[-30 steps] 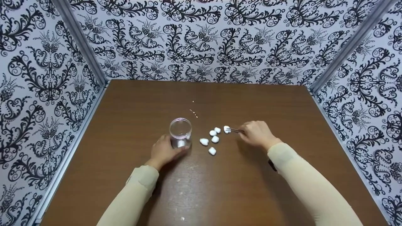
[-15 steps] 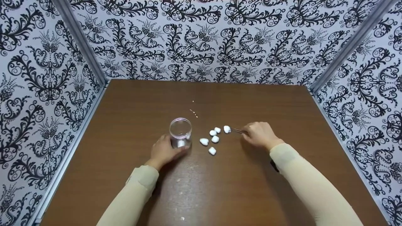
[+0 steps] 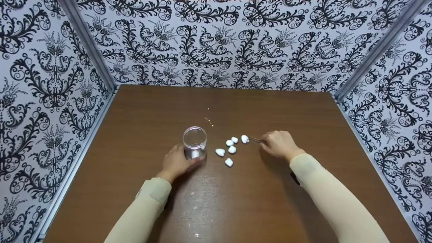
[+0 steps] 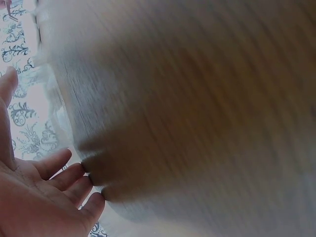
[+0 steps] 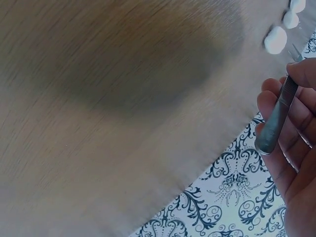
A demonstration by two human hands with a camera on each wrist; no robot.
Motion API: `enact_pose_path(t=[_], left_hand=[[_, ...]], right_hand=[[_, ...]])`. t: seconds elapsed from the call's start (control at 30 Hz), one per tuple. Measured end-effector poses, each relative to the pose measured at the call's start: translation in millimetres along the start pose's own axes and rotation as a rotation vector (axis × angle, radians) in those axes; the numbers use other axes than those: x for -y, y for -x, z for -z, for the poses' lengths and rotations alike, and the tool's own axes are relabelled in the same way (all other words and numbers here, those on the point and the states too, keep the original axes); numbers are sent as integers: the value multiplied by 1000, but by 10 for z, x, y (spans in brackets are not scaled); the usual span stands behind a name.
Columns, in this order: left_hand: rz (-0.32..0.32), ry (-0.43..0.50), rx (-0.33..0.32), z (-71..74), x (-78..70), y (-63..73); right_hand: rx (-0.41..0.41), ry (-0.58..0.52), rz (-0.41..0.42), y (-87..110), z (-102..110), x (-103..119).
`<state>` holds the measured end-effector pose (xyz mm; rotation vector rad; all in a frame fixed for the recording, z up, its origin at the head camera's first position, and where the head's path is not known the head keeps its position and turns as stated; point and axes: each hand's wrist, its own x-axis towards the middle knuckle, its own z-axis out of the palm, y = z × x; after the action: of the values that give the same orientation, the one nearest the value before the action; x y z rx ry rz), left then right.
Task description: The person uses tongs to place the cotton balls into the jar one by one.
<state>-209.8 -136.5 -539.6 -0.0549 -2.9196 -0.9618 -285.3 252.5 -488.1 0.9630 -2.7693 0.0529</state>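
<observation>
My left hand (image 3: 176, 161) holds a clear jar (image 3: 194, 138) around its side, thumb on the right and fingers on the left. The jar stands upright on the table. In the left wrist view, the fingers of the left hand (image 4: 54, 192) are curved and the jar is barely distinguishable. My right hand (image 3: 279, 144) pinches metal tweezers (image 3: 256, 139) pointing left. Their tips are at the right side of a white cotton ball (image 3: 244, 138); whether they touch it is unclear. The right wrist view shows the tweezers (image 5: 277, 116) between thumb and fingers.
Several other cotton balls (image 3: 232, 149) lie between the jar and the tweezers. Small white bits (image 3: 209, 120) dot the brown table (image 3: 152, 111) farther back. Patterned panels (image 3: 216, 44) enclose the table at the back and both sides.
The tweezers have drawn slightly right, from over the cotton ball to its right edge. The left hand and jar have stayed in place.
</observation>
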Motion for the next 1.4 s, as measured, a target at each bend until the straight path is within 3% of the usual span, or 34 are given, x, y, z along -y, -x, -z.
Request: enact_pose_path(t=[0.53, 0.87, 1.4], left_hand=[[11, 3, -11, -6, -22, -1], [44, 7, 15, -26, -17, -27], [32, 6, -6, -29, -8, -12]], right_hand=[[53, 12, -21, -68, -60, 19], [90, -15, -25, -96, -97, 35], [87, 27, -25, -121, -160, 50]])
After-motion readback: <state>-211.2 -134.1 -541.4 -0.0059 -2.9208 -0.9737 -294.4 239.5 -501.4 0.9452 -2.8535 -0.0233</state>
